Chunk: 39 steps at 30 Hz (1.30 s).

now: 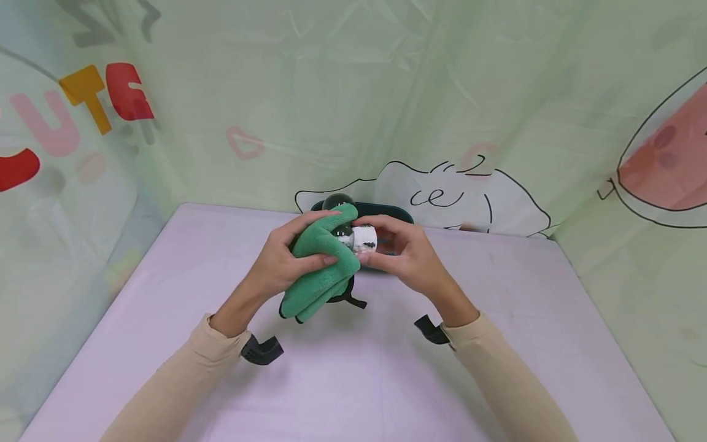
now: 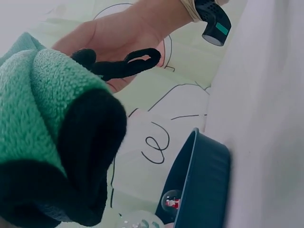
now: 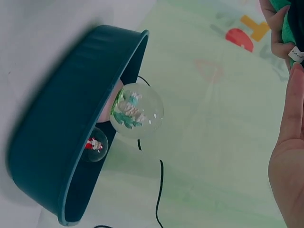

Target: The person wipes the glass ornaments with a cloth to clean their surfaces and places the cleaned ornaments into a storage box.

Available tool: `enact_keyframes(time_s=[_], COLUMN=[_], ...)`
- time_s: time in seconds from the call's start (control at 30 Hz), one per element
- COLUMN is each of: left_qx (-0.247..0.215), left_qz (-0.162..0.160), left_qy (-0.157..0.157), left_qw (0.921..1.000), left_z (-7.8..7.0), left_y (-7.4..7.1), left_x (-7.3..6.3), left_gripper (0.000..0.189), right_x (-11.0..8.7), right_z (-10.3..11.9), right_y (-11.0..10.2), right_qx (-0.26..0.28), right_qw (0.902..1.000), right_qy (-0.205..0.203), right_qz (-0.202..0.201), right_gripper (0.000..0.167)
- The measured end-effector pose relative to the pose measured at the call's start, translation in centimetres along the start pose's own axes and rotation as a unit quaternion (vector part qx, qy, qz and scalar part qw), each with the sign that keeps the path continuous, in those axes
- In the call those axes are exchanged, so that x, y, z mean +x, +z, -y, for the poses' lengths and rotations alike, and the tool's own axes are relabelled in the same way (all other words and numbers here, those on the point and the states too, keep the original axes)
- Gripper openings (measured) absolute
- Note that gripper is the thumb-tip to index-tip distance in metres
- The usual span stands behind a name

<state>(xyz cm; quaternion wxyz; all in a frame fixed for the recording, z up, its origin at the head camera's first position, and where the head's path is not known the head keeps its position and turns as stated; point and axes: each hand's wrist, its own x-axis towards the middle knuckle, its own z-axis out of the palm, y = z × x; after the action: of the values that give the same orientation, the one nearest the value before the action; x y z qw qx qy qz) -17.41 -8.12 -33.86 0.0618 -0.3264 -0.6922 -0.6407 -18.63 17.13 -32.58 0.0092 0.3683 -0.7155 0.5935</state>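
My left hand [image 1: 282,255] grips a folded green cloth [image 1: 317,264] with dark edging, thumb across its front. The cloth wraps around a small snow globe [image 1: 364,238] with a white base, so most of its glass is covered. My right hand [image 1: 405,252] pinches that base between thumb and fingers. Both hands are raised in front of a dark teal basin [image 1: 386,212]. In the left wrist view, a black loop [image 2: 128,66] sticks out from the cloth. A white tag [image 3: 297,54] shows on the cloth in the right wrist view.
Inside the basin, a large snow globe [image 3: 137,111] with a pink base rises above the rim, beside a smaller one [image 3: 96,144] with a red and white figure. The basin stands at the back of the pale table [image 1: 353,380], against a printed curtain [image 1: 342,92].
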Motion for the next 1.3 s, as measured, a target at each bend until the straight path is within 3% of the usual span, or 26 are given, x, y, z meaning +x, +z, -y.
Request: enact_keyframes(time_s=[0.17,0.33,0.6,0.73,0.93,1.03,1.3], left_qx=[-0.009,-0.009,-0.001,0.006,0.008,0.014,0.032], left_qz=[-0.002,-0.012,-0.032,-0.036,-0.037,-0.039,-0.044], left_qy=[0.027,0.03,0.011,-0.003,-0.021,-0.029,-0.074], left_qw=[0.9996,0.9995,0.9994,0.9993,0.9991,0.9987,0.9957], left_z=[0.0,0.1,-0.1,0.0,0.1,0.2,0.2], left_y=[0.1,0.2,0.1,0.0,0.0,0.0,-0.1], left_x=[0.0,0.0,0.0,0.0,0.0,0.1,0.4], left_gripper=[0.062,0.061,0.062,0.062,0.06,0.059,0.055], right_x=[0.0,0.2,0.3,0.4,0.7,0.8,1.1], right_z=[0.0,0.2,0.5,0.3,0.1,0.0,-0.2], right_y=[-0.3,-0.4,0.3,0.6,0.7,0.7,0.8], right_qx=[0.037,0.043,-0.068,-0.137,-0.226,-0.252,-0.285], right_qw=[0.9986,0.9978,0.9962,0.9838,0.9542,0.942,0.9229], right_qy=[0.033,0.04,-0.055,-0.113,-0.192,-0.218,-0.256], right_qz=[0.019,0.03,-0.005,-0.025,-0.041,-0.043,-0.038], right_gripper=[0.043,0.044,0.052,0.054,0.058,0.057,0.052])
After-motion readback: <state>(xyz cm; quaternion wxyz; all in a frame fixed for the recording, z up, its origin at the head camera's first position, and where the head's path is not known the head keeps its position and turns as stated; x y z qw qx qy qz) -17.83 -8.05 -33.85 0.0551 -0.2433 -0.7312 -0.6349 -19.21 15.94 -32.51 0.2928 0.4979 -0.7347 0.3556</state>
